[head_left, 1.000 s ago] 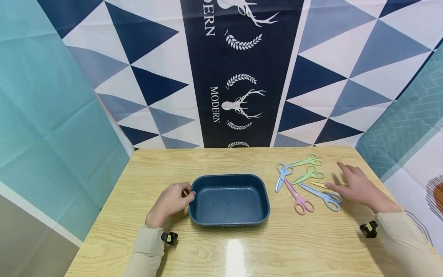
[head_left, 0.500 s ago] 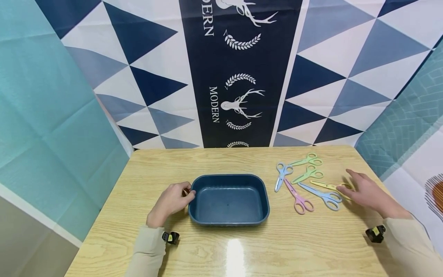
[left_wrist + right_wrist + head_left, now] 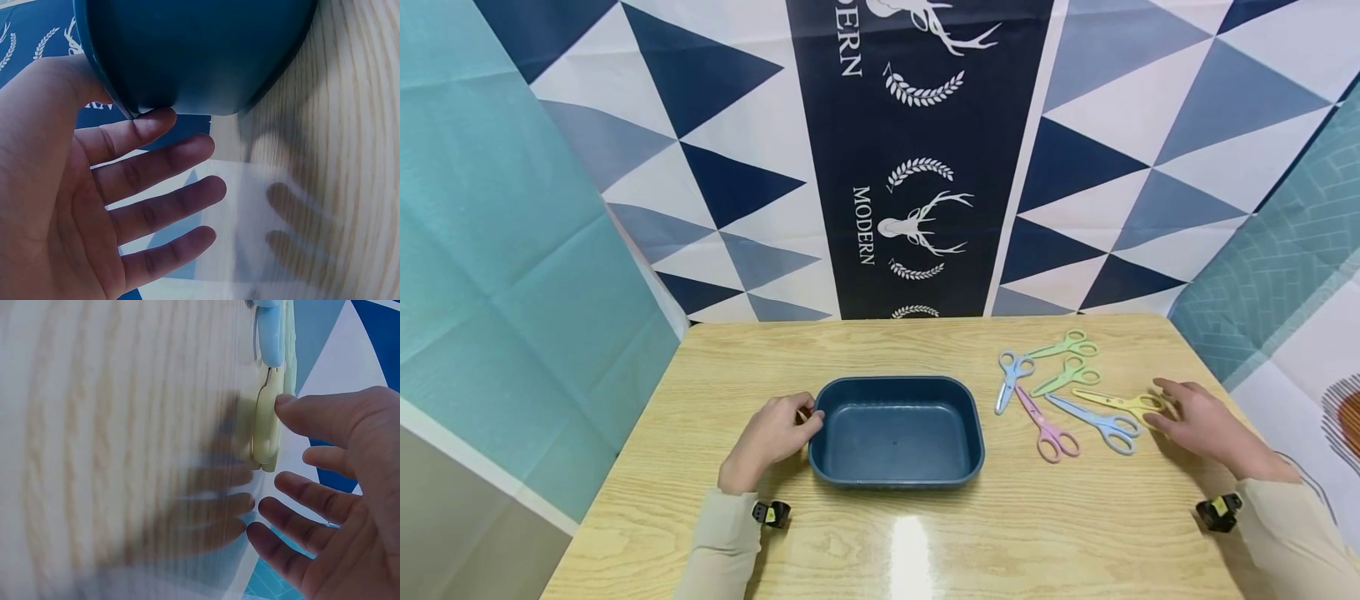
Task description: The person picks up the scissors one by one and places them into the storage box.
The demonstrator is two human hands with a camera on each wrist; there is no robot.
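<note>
My left hand (image 3: 772, 437) pinches the left rim of a dark blue tray (image 3: 897, 483), thumb over the edge. In the left wrist view the index finger meets the outer wall of the tray (image 3: 194, 56) while the other fingers spread free. At the right, my right hand (image 3: 1213, 427) is at the handles of yellow scissors (image 3: 1122, 403). The right wrist view has the thumb of the hand (image 3: 337, 506) at the yellow handle (image 3: 265, 431), other fingers apart and holding nothing; whether the thumb touches it, I cannot tell.
Left of the yellow scissors lie blue scissors (image 3: 1101, 421), pink scissors (image 3: 1047, 432), two green pairs (image 3: 1070, 344), (image 3: 1066, 377), and another blue pair (image 3: 1012, 382) on the wooden table (image 3: 1015, 533). Patterned cloth (image 3: 925, 167) hangs behind the table.
My right hand has moved right and toward the near side, lower over the yellow scissors' handles, which now show more fully. The left hand and tray have stayed put.
</note>
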